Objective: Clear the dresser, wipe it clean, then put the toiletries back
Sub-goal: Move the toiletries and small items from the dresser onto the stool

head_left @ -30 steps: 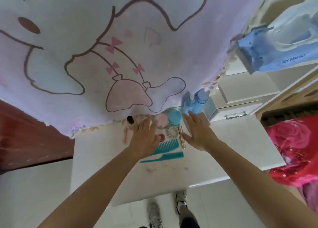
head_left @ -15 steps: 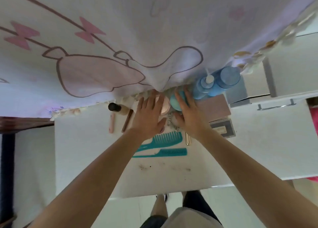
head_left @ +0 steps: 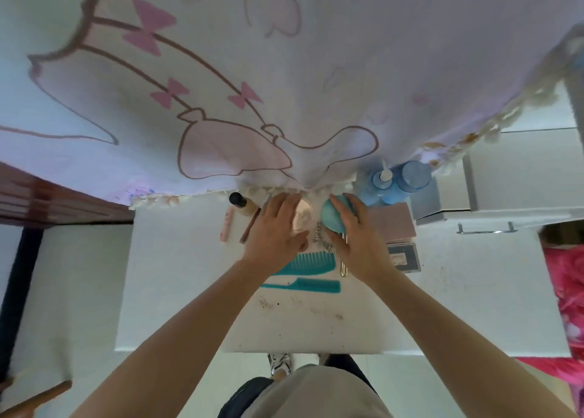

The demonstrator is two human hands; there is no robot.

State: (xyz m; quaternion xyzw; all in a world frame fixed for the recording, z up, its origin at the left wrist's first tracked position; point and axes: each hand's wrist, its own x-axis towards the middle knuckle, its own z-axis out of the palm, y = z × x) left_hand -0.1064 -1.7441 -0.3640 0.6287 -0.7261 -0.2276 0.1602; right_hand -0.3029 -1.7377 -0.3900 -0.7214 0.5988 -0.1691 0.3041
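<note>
Dresser top (head_left: 177,291): white, toiletries grouped at the rear edge under a hanging cartoon-print cloth (head_left: 284,86). Left hand (head_left: 278,228) holds the pink jar (head_left: 304,217): fingers close together over its left side, thumb against its near edge. Right hand (head_left: 350,237) grips the teal jar (head_left: 331,215): fingers slightly spread and curled over its top, thumb at its near left edge. The two jars stand side by side. Two teal combs (head_left: 311,261) lie just beneath the wrists. Blue bottles (head_left: 398,184) stand to the rear right, a pink box (head_left: 393,225) in front of them. Pink tube (head_left: 227,225) and brown pencil (head_left: 249,226) lie left of the left hand. Dark specks (head_left: 300,307) noted near the front edge.
</note>
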